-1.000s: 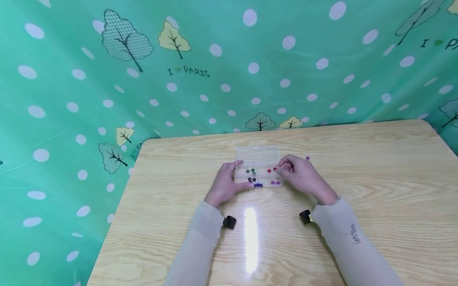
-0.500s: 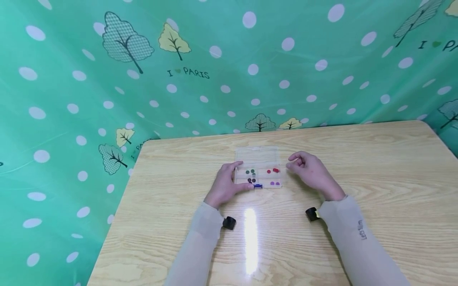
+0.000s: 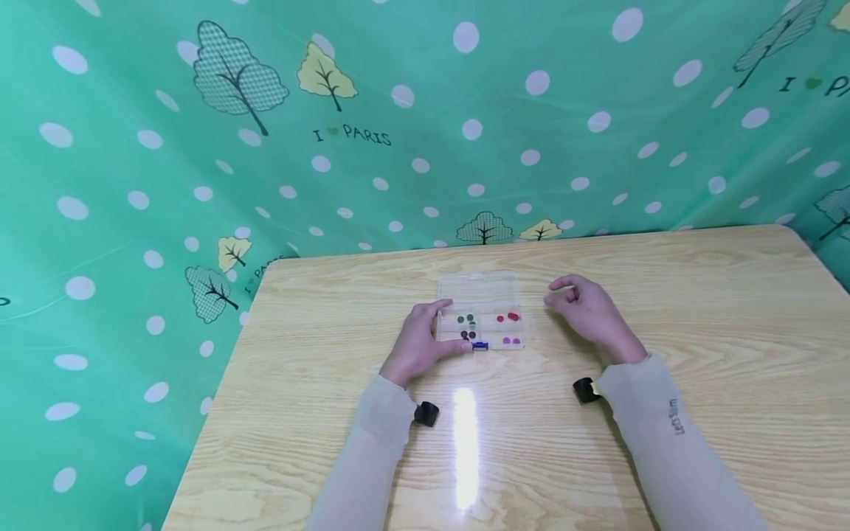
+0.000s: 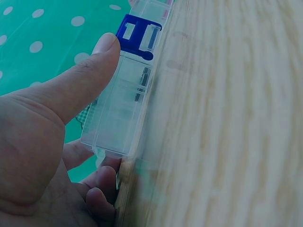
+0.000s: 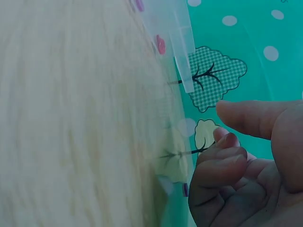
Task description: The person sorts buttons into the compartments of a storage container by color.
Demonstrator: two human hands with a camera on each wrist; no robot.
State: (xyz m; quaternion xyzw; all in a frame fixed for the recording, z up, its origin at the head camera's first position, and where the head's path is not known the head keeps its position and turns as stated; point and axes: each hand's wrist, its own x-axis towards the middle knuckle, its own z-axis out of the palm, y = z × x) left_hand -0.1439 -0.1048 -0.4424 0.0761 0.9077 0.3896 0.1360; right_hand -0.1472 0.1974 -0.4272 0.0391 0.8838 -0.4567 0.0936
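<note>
A clear plastic compartment box (image 3: 494, 325) lies on the table with its lid (image 3: 478, 287) tipped back. My left hand (image 3: 417, 341) grips its left end, the thumb against the blue latch (image 4: 137, 38). Small round green pieces (image 3: 470, 318), dark pieces (image 3: 472, 335), red pieces (image 3: 500, 318) and purple pieces (image 3: 507, 341) sit in separate compartments. To the right of the box, my right hand (image 3: 587, 308) is off the table, fingers loosely curled, holding nothing visible. Close to its fingers in the right wrist view is a single purple piece (image 5: 185, 189), hidden in the head view.
The wooden table (image 3: 319, 317) ends at the back against a green dotted curtain (image 3: 425, 110). A glare strip (image 3: 466, 442) shines on the wood in front of the box. Black wrist cameras (image 3: 426, 414) sit on both forearms.
My right hand has let go of a red piece in the box and moved right and away from it, covering the loose purple piece. The left hand stays on the box.
</note>
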